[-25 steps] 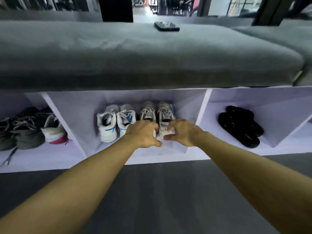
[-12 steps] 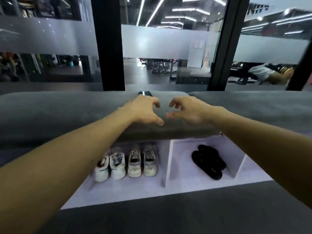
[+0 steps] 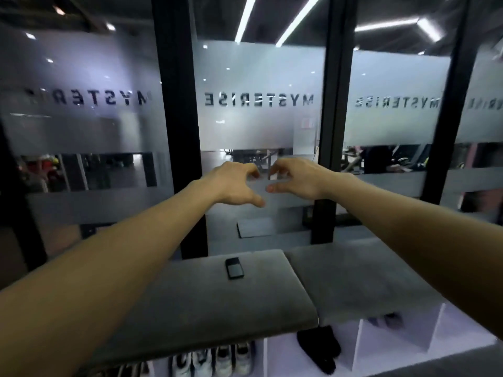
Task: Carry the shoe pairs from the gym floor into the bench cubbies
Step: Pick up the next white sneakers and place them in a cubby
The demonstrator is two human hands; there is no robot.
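My left hand [image 3: 235, 185] and my right hand [image 3: 295, 179] are raised side by side in front of the glass wall, well above the bench, fingers loosely curled and holding nothing. Far below them, two pairs of pale sneakers [image 3: 215, 361] stand toe-out in a white cubby [image 3: 265, 357] under the grey bench cushion [image 3: 206, 303]. A pair of black sandals [image 3: 319, 348] lies in the cubby to the right. Another dark shoe [image 3: 386, 319] shows dimly in a cubby further right.
A black phone [image 3: 234, 268] lies on the bench cushion near its back edge. A second grey cushion [image 3: 362, 281] continues the bench to the right. Black posts [image 3: 179, 126] and frosted glass panels [image 3: 258, 104] stand right behind the bench.
My hands let go of the grey sneakers in the cubby and rose empty above the bench. The view has tilted up from the cubbies to the glass wall.
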